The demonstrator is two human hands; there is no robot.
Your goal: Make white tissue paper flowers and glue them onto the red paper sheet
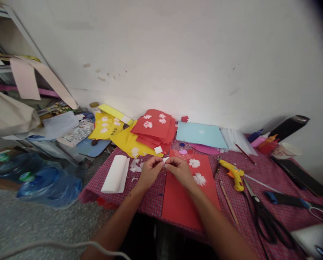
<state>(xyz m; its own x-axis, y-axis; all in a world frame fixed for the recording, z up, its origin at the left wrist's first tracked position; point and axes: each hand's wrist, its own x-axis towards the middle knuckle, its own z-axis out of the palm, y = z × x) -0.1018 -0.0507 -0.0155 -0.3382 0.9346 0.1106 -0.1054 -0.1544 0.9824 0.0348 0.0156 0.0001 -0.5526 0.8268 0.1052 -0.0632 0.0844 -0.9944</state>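
Between the fingertips of my left hand (152, 171) and my right hand (180, 171) is a small piece of white paper (165, 159). Both hands pinch it above the table, close to the left edge of a red paper sheet (183, 202). Two white paper flowers (199, 179) lie on that sheet, to the right of my right hand. Left of my left hand are white paper scraps (135, 167) and a folded white paper (115, 175). A small white square (158, 150) lies just beyond my fingers.
Red sheets with white flowers (157, 128) are stacked at the back, beside yellow paper (126, 139) and a light blue sheet (200, 134). On the right lie a yellow glue gun (235, 175), black scissors (266, 216) and a wooden stick (228, 204). Water bottles (46, 186) rest on the floor.
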